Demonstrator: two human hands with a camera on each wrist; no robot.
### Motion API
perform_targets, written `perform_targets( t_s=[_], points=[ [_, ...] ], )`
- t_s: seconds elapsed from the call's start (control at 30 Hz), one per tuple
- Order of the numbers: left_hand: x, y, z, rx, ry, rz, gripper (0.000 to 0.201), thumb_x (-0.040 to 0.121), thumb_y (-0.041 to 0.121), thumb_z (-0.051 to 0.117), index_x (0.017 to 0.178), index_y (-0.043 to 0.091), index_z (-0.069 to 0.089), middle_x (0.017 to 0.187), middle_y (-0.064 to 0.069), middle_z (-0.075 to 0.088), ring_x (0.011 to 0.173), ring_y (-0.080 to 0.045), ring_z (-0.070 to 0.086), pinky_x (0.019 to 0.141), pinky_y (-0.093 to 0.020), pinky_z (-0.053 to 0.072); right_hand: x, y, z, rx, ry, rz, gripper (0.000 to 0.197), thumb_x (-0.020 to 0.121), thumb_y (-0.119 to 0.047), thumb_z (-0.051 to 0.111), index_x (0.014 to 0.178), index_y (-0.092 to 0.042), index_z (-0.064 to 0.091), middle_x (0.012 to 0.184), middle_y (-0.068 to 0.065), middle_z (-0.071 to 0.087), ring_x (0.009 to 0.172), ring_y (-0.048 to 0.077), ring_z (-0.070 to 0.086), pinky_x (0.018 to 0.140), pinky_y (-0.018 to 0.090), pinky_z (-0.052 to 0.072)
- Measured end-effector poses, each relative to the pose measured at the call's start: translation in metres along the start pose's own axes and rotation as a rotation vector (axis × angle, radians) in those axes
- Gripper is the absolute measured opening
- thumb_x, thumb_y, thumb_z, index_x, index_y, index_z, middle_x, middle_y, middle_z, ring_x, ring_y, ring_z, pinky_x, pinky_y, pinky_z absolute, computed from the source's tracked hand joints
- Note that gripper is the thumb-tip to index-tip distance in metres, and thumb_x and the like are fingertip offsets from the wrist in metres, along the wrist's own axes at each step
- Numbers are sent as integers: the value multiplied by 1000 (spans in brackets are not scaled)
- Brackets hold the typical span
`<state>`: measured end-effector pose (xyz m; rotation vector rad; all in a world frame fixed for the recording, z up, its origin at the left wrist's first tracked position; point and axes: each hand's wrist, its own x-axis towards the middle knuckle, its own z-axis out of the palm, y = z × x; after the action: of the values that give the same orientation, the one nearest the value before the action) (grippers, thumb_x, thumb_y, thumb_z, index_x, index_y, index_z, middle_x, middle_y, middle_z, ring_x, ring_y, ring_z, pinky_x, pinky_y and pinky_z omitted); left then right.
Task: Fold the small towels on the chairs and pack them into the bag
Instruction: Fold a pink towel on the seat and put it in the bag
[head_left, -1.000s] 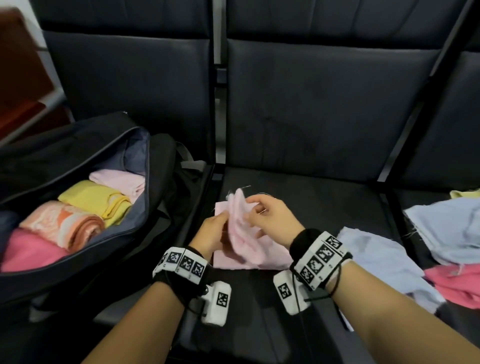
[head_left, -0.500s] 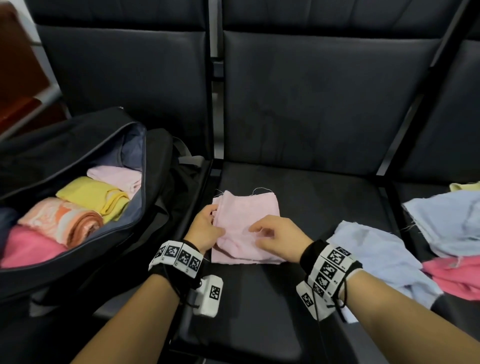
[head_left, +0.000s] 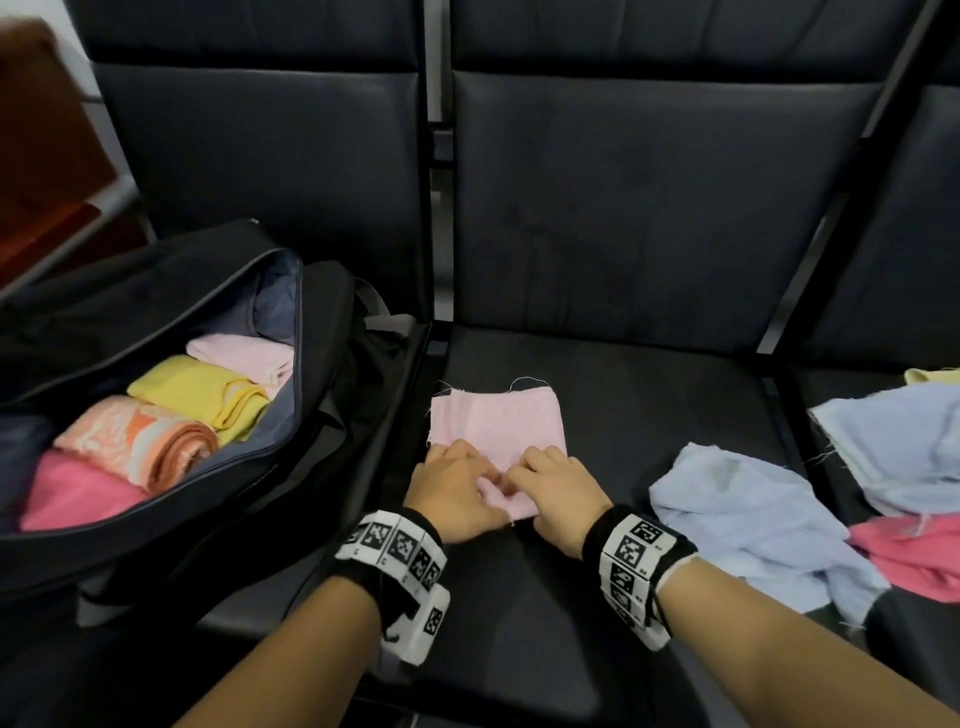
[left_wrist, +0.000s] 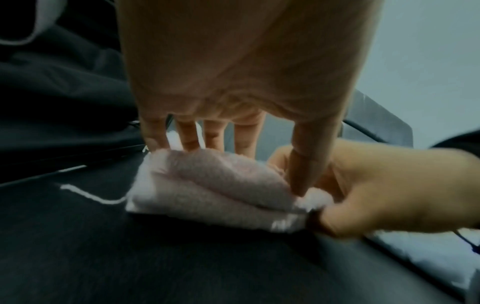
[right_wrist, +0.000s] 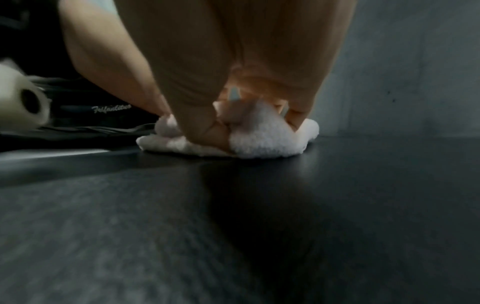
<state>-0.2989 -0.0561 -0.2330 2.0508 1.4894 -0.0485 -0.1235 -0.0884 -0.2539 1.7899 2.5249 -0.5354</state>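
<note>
Fingers (left_wrist: 301, 174) of both hands pinch the pale pink towel (head_left: 496, 423); the bag (right_wrist: 103, 121) reads roughly "Feifanlitus".

Bkgd, upper left: reddish-brown panel (head_left: 41, 156) w/ pale strip (head_left: 78, 244) running diagonally below it, beside the bag. Vertical dark metal post (head_left: 439, 156) btwn two backrests; second dark bar (head_left: 852, 171) slants at right.

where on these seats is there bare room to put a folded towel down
The middle seat is bare behind and right of the pink towel, up to the backrest, and bare in front of the hands. The right seat is crowded with loose blue towels and a pink one. The left seat is taken by the bag, already holding four rolls.
</note>
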Motion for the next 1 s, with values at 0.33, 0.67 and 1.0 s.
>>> perform_targets(
  t_s=[0.33, 0.67, 1.0],
  points=[
    [10, 0, -5, 119, 147, 8, 26, 85, 8, 49, 106, 17, 61, 105, -4, 63, 105, -29, 55, 84, -41, 50, -2, 15, -31, 466, 126, 93, 27, 77, -5, 63, 98, -22, 62, 97, -6, 61, 89, 13, 54, 74, 17, 40],
    [16, -25, -25, -187, 143, 59, 17, 87, 24, 67, 103, 18, 66, 99, -1, 68, 95, -20, 61, 84, -31, 49, -2, 34, -23, 504, 207, 196, 9, 84, -17, 63, 93, -16, 63, 89, 1, 67, 82, 20, 60, 71, 28, 46],
    [43, -30, -20, -332, 210, -3, 16, 88, 27, 70, 90, 11, 68, 94, -9, 67, 90, -26, 61, 84, -37, 48, 26, 59, -23, 694, 280, 474, 25, 79, -31, 75, 101, -27, 64, 93, -5, 66, 89, 15, 62, 71, 22, 43]
  ],
)
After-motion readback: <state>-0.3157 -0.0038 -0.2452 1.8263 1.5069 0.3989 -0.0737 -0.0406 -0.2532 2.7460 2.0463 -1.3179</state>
